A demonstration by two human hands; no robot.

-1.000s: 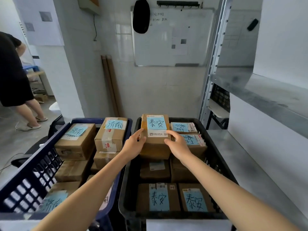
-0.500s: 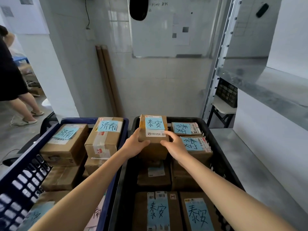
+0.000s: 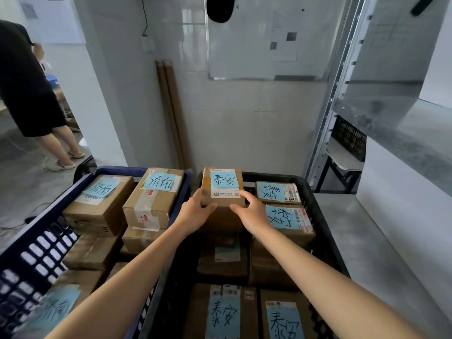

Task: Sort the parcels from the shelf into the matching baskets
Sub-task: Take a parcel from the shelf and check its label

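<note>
At the far end of the black basket (image 3: 320, 238), between the fingers (image 3: 242, 195) of both hands: the parcel (image 3: 223, 189), blue note 泰安 facing up.

- Left hand (image 3: 195, 212) is clamped on its near left corner, thumb on the top edge.
- Right hand (image 3: 253, 212) is clamped on its near right corner, fingers curled over the top.
- The parcel sits high on the stack under the fingers (resting or carried, cannot tell).
- Just right of the right fingers are two neighbours (image 3: 278, 193) with the same note.
- Left of the left fingers is the blue basket (image 3: 36, 250), with boxes marked 济南.

Judgement: the note matches this basket, so the step is the set-down. Lower the parcel flat with its label up, square to the far rim. Test that it doesn't rock, then slide the fingers out sideways without nudging the neighbours.
</note>
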